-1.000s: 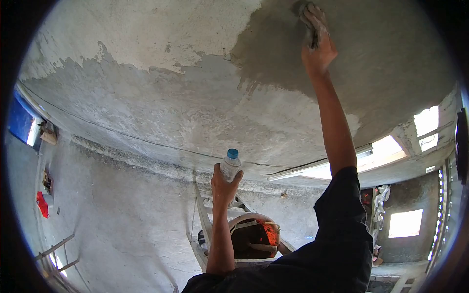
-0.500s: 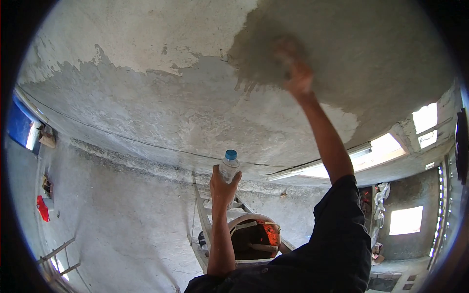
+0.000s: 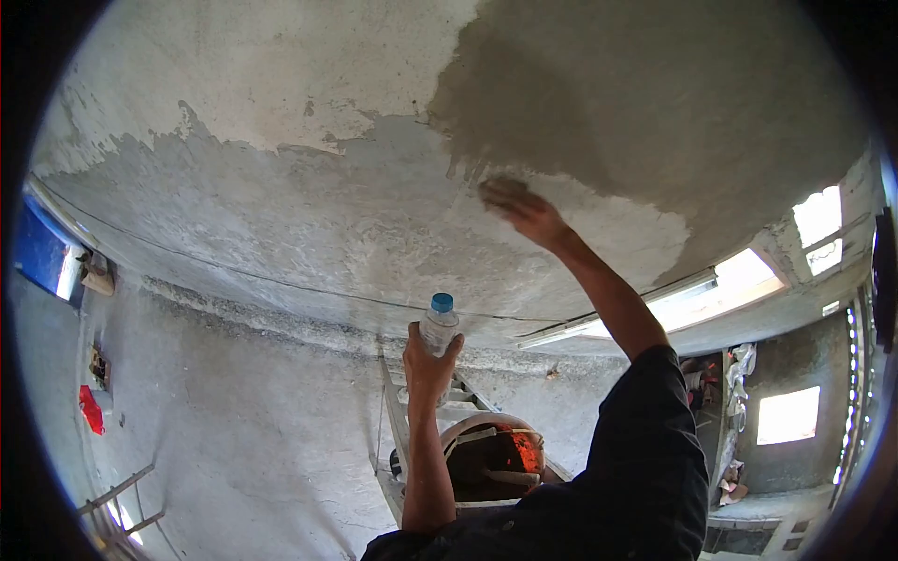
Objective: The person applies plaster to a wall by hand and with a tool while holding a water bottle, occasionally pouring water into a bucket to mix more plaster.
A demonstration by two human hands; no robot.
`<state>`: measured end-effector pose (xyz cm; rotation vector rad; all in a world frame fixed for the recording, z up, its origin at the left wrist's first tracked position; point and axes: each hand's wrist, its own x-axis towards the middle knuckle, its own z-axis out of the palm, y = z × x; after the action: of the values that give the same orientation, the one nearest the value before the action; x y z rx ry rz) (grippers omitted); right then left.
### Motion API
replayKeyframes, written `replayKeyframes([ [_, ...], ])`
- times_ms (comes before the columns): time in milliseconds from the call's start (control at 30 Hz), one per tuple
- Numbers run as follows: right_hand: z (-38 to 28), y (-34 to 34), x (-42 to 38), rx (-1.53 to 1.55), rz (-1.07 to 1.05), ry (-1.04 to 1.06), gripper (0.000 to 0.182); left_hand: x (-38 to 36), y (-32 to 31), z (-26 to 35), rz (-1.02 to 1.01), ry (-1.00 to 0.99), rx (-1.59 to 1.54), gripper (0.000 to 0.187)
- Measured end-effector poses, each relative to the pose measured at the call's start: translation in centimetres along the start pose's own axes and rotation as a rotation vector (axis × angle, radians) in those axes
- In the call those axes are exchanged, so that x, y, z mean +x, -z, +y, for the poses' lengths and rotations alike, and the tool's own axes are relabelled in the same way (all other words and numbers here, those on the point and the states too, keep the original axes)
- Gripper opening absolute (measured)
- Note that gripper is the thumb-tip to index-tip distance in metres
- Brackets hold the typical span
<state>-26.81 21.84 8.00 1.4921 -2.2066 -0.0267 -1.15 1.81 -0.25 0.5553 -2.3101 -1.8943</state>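
A clear plastic bottle (image 3: 438, 329) with a blue cap stands upright in my left hand (image 3: 430, 369), whose fingers and thumb wrap round its sides. My right hand (image 3: 535, 221) is raised to the plastered surface (image 3: 374, 206) and closed on a dark, dirty sponge (image 3: 502, 192), partly covered by the fingers. The sponge is at or very near the plaster, just below the lower edge of a dark damp patch (image 3: 533, 103). Drips run down from the patch near its left side.
Below my hands a bucket (image 3: 449, 439) holds dark material, a handled tool and something orange. It stands by a ladder (image 3: 397, 421). A cable (image 3: 262, 274) and a light tube (image 3: 617, 316) run along the plaster. A red object (image 3: 91, 409) is at the left.
My right hand has come down and slightly left with the sponge, from the damp patch to the paler plaster beneath it. My left hand keeps its hold on the bottle.
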Motion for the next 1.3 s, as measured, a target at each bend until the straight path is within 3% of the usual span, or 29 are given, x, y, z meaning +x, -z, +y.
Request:
replayKeyframes([
  [100, 0.8, 6.0, 0.2, 0.039, 0.187, -0.346, 0.052, -0.4, -0.3, 0.1, -0.017, 0.031, -0.008, 0.046],
  [200, 3.1, 11.7, 2.6, -0.279, 0.733, -0.389, 0.039, -0.4, -0.4, 0.0, -0.031, 0.017, -0.005, 0.045],
  [267, 4.5, 12.3, 2.5, -0.297, 0.851, -0.419, 0.04, -0.3, -0.5, 0.0, -0.033, -0.009, 0.0, 0.045],
  [333, 5.2, 10.9, 1.6, -0.328, 0.681, -0.299, 0.041, -0.3, -0.3, 0.0, -0.034, 0.009, 0.005, 0.046],
  [433, 5.6, 0.0, -4.0, -0.156, 0.321, -0.414, 0.055, -0.2, -0.2, -0.2, -0.015, -0.028, 0.02, 0.047],
  [500, 1.3, -6.3, -6.3, -0.286, -0.134, 0.013, 0.049, -0.4, -0.3, -0.2, -0.019, -0.024, 0.01, 0.047],
  [533, -1.3, -7.9, -7.7, 0.203, -0.201, -0.025, 0.05, -0.3, -0.1, -0.1, -0.017, -0.022, 0.005, 0.047],
  [567, -4.0, -9.0, -9.2, 0.256, -0.201, -0.024, 0.053, -0.1, 0.0, -0.1, -0.01, -0.035, 0.003, 0.047],
  [600, -6.9, -9.0, -10.7, 0.3, -0.382, -0.113, 0.052, -0.1, 0.1, 0.0, -0.01, -0.024, 0.002, 0.048],
  [633, -9.6, -8.5, -11.9, 0.532, -0.403, -0.231, 0.051, -0.1, 0.2, 0.0, -0.01, -0.016, 0.002, 0.048],
  [667, -12.2, -7.8, -13.4, 0.664, -0.296, -0.269, 0.038, 0.0, 0.0, -0.4, -0.007, -0.037, -0.007, 0.048],
  [700, -15.3, -5.2, -14.4, 0.564, -0.342, -0.398, 0.042, 0.1, -0.3, -1.2, 0.001, -0.05, -0.017, 0.049],
  [767, -19.5, -0.6, -16.2, 0.755, -0.16, -0.692, 0.042, 0.5, -0.8, -1.9, 0.021, -0.095, -0.033, 0.049],
  [833, -22.8, 2.1, -19.9, 0.635, 0.022, -1.113, 0.023, 0.4, -1.1, -2.0, 0.039, -0.092, -0.031, 0.05],
  [867, -23.8, 3.1, -22.3, 0.653, 0.092, -1.388, 0.024, 0.4, -1.1, -1.9, 0.042, -0.111, -0.028, 0.05],
  [900, -25.0, 4.6, -24.6, 0.576, 0.275, -1.49, 0.025, 0.3, -1.3, -1.6, 0.074, -0.138, -0.062, 0.05],
  [933, -25.9, 6.5, -27.0, 0.922, 0.474, -1.897, 0.022, 0.3, -1.5, -1.4, 0.106, -0.163, -0.096, 0.049],
  [967, -26.6, 8.3, -31.5, 1.381, 0.66, -1.812, 0.018, 0.4, -2.0, -1.6, 0.112, -0.172, -0.089, 0.049],
  [1033, -29.7, 9.9, -38.2, 1.462, 1.069, -1.94, 0.02, 0.2, -3.0, -2.4, 0.177, -0.303, -0.103, 0.048],
  [1100, -33.4, 12.6, -40.4, 1.125, 1.084, -1.963, 0.025, -1.3, -3.5, -1.7, 0.183, -0.362, -0.081, 0.048],
  [1200, -37.5, 16.5, -38.9, 1.161, 1.269, -1.926, 0.027, -3.7, -4.1, 0.1, 0.144, -0.469, -0.06, 0.048],
  [1300, -40.2, 16.6, -37.6, 1.082, 1.291, -2.01, 0.029, -6.9, -4.0, 1.7, 0.05, -0.5, -0.059, 0.049],
])
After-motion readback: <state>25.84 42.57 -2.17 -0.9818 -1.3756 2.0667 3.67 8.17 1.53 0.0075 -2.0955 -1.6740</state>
